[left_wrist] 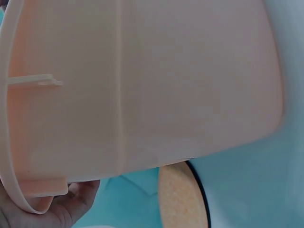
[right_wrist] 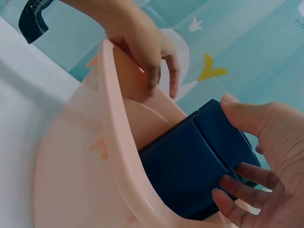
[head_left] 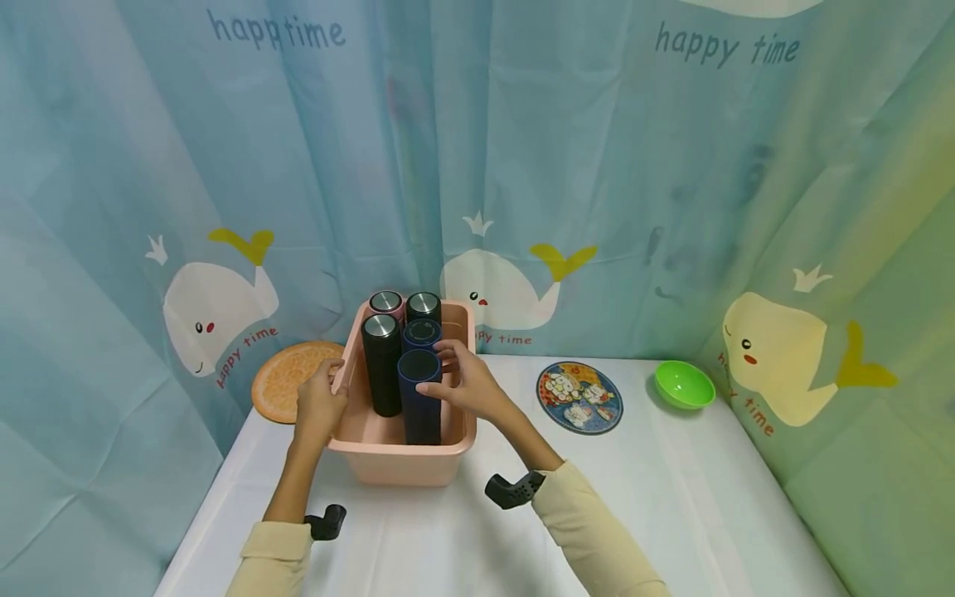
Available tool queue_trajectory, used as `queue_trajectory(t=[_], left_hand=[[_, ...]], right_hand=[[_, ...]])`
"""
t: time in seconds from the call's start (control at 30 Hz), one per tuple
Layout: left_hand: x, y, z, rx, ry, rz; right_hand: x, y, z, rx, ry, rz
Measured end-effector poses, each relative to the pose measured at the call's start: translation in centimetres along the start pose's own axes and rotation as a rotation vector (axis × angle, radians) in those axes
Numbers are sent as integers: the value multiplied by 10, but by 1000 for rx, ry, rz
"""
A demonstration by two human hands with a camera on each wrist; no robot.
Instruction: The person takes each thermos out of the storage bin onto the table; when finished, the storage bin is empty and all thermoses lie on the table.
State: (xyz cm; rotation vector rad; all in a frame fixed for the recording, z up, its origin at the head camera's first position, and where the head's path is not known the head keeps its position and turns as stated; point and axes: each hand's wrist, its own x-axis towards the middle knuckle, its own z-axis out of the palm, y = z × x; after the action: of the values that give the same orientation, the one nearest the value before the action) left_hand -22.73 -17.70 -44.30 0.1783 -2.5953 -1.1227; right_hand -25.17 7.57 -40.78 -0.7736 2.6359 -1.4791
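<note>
A pink plastic bin (head_left: 403,469) holds several upright thermos bottles. At its left rim my left hand (head_left: 321,404) grips the edge; in the left wrist view part of that hand (left_wrist: 71,204) shows below the rim. The front dark blue thermos bottle (head_left: 420,406) stands inside the bin. My right hand (head_left: 472,383) holds it near the top, thumb on the near side and fingers round the far side. Behind it are another blue bottle (head_left: 422,332), a black bottle (head_left: 382,365) with a steel-coloured top, a second black one (head_left: 424,305) and a pink one (head_left: 385,302).
An orange-slice round mat (head_left: 287,381) lies left of the bin, partly hidden by my left hand. To the right are a round cartoon mat (head_left: 579,398) and a green bowl (head_left: 684,385) on the white table (head_left: 656,497). A whale-print curtain (head_left: 522,166) hangs close behind.
</note>
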Motion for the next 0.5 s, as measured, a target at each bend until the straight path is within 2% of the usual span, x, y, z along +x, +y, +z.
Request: queue_trajectory(t=[0.27,0.5], left_hand=[[2,-1,3,-3,13,-21],[1,-1,5,-10,39,6]], right_hand=[[2,-1,11,13,53,27],[4,0,17,-2,85,42]])
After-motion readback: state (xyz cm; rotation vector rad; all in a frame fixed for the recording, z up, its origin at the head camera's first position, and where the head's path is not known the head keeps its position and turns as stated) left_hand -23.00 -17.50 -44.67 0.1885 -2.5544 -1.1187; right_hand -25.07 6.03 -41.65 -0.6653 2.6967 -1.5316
